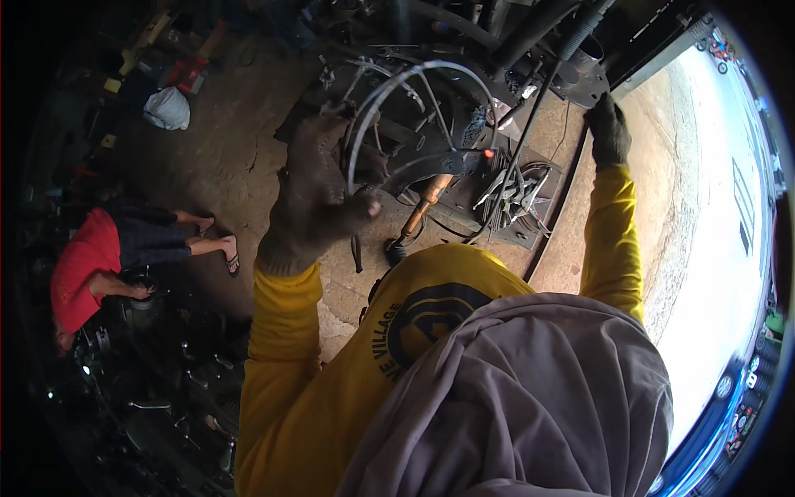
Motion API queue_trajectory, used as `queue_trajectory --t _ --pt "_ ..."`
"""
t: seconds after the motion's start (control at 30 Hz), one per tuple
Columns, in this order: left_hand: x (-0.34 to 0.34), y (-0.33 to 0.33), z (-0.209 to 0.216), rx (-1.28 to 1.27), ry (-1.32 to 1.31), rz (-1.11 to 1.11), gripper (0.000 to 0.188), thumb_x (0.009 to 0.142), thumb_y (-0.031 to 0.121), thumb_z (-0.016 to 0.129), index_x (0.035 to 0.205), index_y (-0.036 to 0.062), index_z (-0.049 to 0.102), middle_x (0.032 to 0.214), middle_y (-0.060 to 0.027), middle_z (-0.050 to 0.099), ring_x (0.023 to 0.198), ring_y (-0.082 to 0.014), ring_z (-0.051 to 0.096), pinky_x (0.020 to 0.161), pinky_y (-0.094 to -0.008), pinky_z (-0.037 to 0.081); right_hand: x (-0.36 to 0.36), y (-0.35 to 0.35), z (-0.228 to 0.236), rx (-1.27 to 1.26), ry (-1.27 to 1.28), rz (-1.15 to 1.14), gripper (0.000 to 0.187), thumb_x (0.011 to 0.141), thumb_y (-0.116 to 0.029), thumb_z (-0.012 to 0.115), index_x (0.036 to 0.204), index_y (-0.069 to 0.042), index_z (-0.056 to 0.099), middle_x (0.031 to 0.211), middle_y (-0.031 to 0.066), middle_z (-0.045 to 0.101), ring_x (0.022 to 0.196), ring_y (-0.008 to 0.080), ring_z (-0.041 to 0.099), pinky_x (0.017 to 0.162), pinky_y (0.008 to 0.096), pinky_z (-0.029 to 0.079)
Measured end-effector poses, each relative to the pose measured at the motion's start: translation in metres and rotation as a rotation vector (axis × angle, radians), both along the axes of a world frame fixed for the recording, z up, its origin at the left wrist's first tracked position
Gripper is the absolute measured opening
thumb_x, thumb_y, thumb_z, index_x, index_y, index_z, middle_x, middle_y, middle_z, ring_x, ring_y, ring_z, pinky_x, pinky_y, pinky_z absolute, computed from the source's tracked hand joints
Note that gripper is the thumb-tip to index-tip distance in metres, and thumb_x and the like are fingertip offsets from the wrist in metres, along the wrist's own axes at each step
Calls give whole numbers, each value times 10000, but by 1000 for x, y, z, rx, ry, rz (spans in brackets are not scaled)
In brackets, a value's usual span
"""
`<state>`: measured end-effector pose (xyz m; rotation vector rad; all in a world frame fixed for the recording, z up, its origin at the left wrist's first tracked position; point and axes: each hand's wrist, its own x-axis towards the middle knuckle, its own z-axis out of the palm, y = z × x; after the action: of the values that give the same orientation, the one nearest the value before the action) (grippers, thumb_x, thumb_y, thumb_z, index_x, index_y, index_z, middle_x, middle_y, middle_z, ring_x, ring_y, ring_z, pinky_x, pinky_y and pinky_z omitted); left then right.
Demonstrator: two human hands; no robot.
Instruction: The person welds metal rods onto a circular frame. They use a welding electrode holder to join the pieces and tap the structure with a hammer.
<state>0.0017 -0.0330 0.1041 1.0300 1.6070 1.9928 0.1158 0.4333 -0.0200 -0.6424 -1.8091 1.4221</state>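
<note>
My left hand (302,195), in a dark brown glove, is raised beside a grey cable loop (377,103). Its thumb and fingers are spread apart, and the thumb overlaps the loop's lower end. I see nothing clearly held in it. Farther right, my right hand (609,132), in a similar glove, closes at the corner of a dark metal plate (586,93). Shadow hides most of its fingertips. Between the hands stands a cluttered dark metal assembly with thin rods. An orange-brown cylinder (429,199) slants below the loop.
Metal clamps (515,195) lie heaped on a flat plate. A thick dark hose (538,116) crosses above them. At left, a person in a red shirt (87,261) bends over dark machine parts. A white sack (167,108) rests on the floor. A blue car (704,447) stands outside.
</note>
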Motion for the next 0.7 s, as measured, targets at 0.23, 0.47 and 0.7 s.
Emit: queue_trajectory --t 0.23,0.47,0.7 --pt "9 46 7 -236 1214 142 701 739 290 806 1328 160 447 1313 -132 547 984 -227 633 802 -336 527 90 -58 -92 -601 67 -163 420 939 -340 641 1188 -7 585 904 48 611 766 154 595 696 309 539" --pt "15 65 0 -316 1491 172 712 774 241 779 1358 187 376 1339 -193 518 1138 -369 588 895 -459 544 116 -154 -75 -673 -41 39 401 970 -341 607 1211 -20 593 979 40 651 843 117 619 752 257 514" --pt "21 75 -11 -264 1273 132 689 698 208 838 1259 117 448 1327 -213 509 1045 -327 622 819 -432 565 99 -177 -54 -532 -101 262 405 976 -352 594 1162 8 598 912 56 658 746 125 629 686 260 513"
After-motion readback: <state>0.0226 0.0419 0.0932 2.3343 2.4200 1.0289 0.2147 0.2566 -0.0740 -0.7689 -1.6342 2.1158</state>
